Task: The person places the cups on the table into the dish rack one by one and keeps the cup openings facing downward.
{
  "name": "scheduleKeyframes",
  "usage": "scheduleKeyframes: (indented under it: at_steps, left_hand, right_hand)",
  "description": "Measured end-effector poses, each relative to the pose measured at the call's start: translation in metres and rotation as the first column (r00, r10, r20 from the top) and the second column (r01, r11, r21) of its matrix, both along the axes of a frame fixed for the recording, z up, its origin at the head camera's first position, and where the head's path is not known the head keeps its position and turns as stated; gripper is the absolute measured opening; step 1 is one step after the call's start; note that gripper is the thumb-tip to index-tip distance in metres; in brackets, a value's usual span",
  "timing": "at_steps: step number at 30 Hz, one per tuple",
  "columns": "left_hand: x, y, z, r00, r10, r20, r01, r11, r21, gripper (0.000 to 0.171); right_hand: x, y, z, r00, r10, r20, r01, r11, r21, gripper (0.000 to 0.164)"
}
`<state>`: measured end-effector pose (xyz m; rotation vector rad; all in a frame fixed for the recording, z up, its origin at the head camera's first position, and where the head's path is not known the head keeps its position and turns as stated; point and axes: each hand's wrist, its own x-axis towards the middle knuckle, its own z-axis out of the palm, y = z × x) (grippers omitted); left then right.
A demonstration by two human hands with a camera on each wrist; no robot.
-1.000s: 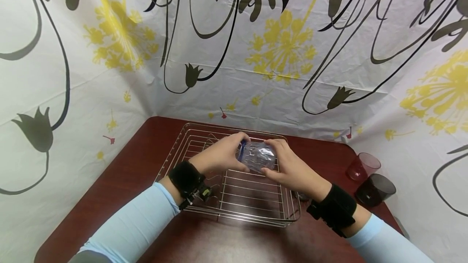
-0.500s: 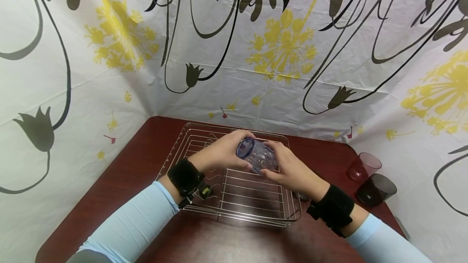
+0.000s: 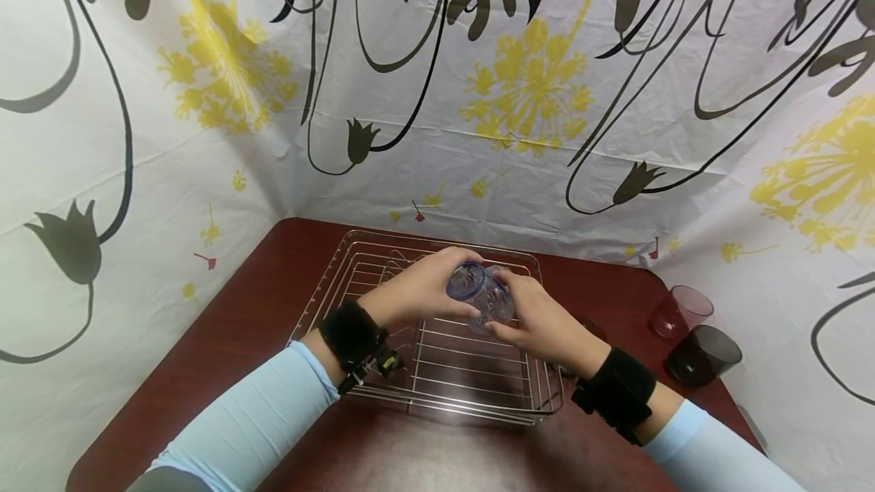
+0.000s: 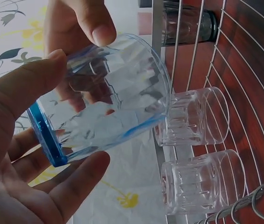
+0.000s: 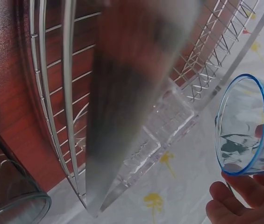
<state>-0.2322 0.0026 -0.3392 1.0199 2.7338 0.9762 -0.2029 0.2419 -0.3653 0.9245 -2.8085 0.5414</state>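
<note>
Both hands hold a clear drinking glass [image 3: 494, 302] with a blue rim above the wire dish rack [image 3: 472, 412]. My left hand [image 3: 427, 291] grips it around the rim end, thumb and fingers on opposite sides. My right hand [image 3: 536, 313] grips the other end, its thumb pressing the wall. The glass is tilted, its mouth turned up and to the left. In the left wrist view, two clear glasses [image 4: 195, 116] [image 4: 202, 184] lie in view at the rack's wires. Their bodies are hidden behind the hands in the head view.
A pink glass [image 3: 680, 311] and a dark grey glass [image 3: 702, 355] are at the table's right edge. Another dark glass [image 3: 591, 327] is partly hidden behind the right forearm. A patterned curtain [image 3: 437, 97] surrounds the dark red table [image 3: 451, 458].
The glass has been turned between the hands. Its blue rim was seen edge-on at the left and now its round mouth faces up toward the head camera. Both hands stay over the rack.
</note>
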Motion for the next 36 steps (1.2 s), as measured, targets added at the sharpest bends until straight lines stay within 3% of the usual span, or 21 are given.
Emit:
scheduleKeyframes:
  at_steps: [12, 18, 22, 27, 36]
  left_hand:
    - [0.004, 0.008, 0.003, 0.996, -0.003, -0.094, -0.009, 0.991, -0.132, 0.077]
    - [0.003, 0.012, 0.004, 0.995, 0.024, -0.092, -0.043, 0.978, -0.203, 0.078]
    - [0.0, 0.017, 0.001, 0.996, 0.038, -0.083, -0.058, 0.966, -0.251, 0.078]
    - [-0.003, 0.023, -0.004, 0.996, 0.047, -0.079, -0.069, 0.949, -0.307, 0.08]
    - [-0.005, 0.023, -0.008, 0.997, 0.08, -0.014, -0.08, 0.924, -0.375, 0.082]
  right_hand:
    - [-0.001, 0.0, -0.003, 0.999, -0.018, 0.027, 0.017, 0.999, 0.043, 0.075]
    - [-0.006, 0.01, -0.002, 1.0, -0.016, -0.024, 0.017, 0.998, 0.06, 0.071]
    - [-0.013, 0.022, 0.001, 0.996, -0.072, -0.052, 0.075, 0.995, 0.06, 0.063]
    - [-0.021, 0.036, 0.005, 0.985, -0.166, -0.053, 0.17, 0.983, 0.071, 0.065]
    - [-0.026, 0.061, -0.001, 0.96, -0.279, 0.02, 0.277, 0.957, 0.083, 0.07]
